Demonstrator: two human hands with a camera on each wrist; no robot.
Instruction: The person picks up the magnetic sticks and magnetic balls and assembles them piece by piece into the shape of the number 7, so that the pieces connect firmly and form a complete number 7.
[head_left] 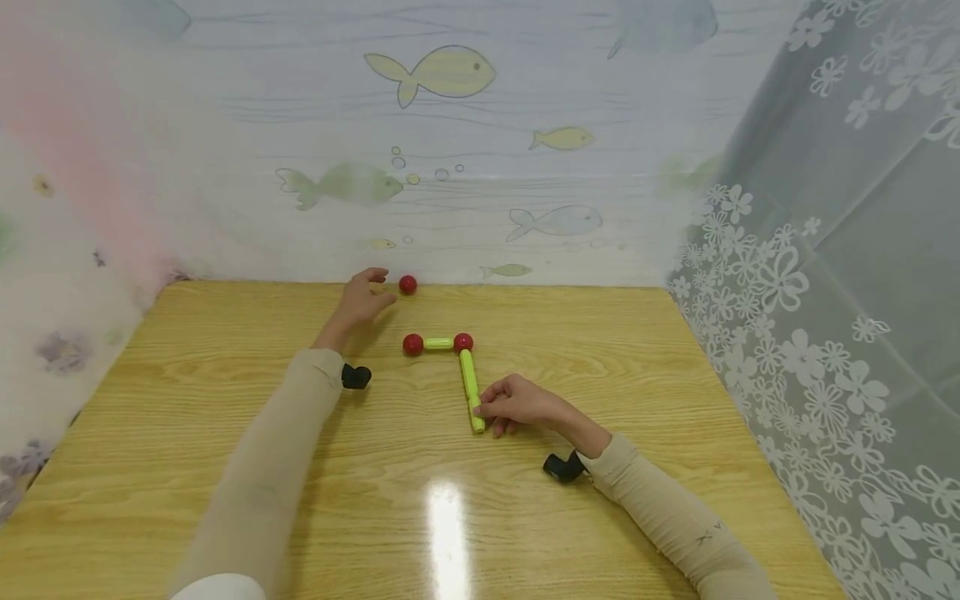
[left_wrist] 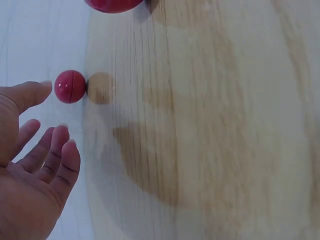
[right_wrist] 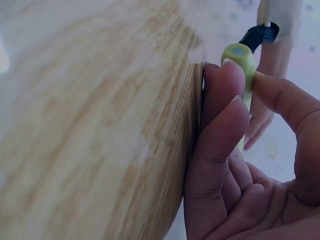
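Note:
My right hand (head_left: 517, 402) pinches the near end of a lime-yellow stick (head_left: 477, 417) between thumb and fingers. In the right wrist view, the stick's end (right_wrist: 237, 51) shows a grey disc. A line of lime-yellow stick (head_left: 468, 371) runs from there back to a red ball (head_left: 463, 342), narrowing partway. A shorter lime-yellow stick (head_left: 438, 343) lies between that ball and another red ball (head_left: 412, 344). At the table's back edge my left hand (head_left: 363, 300) has its fingers loosely spread beside a separate red ball (left_wrist: 70, 86), apart from it.
The wood-grain table (head_left: 600, 350) meets a wall covering (head_left: 300, 225) with fish drawings at the back. A sheer flowered curtain (head_left: 817, 367) hangs along the right side. Black devices (head_left: 356, 377) sit at both wrists.

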